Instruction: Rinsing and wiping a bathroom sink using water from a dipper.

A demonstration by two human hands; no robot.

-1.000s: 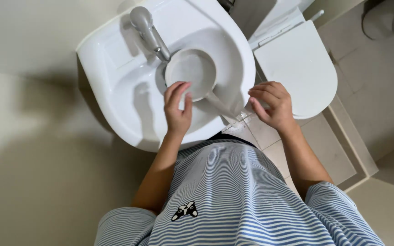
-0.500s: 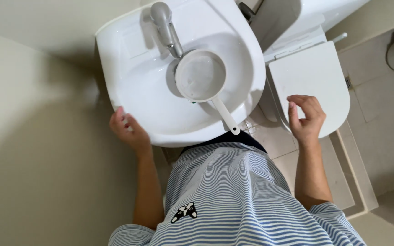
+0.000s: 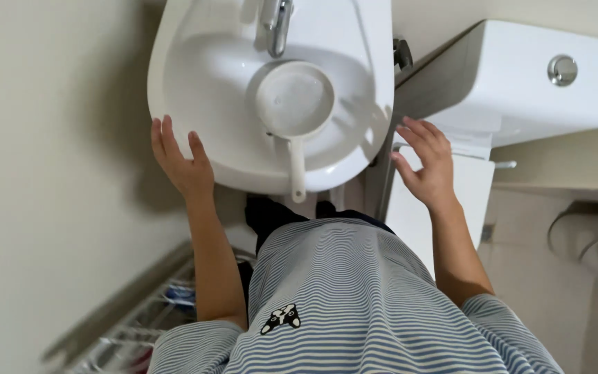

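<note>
Fingers spread wide and empty on both sides: my left hand point(image 3: 183, 163) rests against the left rim of the white sink point(image 3: 195, 83), holding nothing, and my right hand point(image 3: 427, 166) hangs open just right of the sink, between it and the toilet point(image 3: 520, 90). Inside the sink, under the faucet point(image 3: 278, 24), sits the white dipper point(image 3: 295, 100), its handle pointing toward me over the front rim. That overhanging handle worries me; a careless bump from my body might tip the dipper out.
</note>
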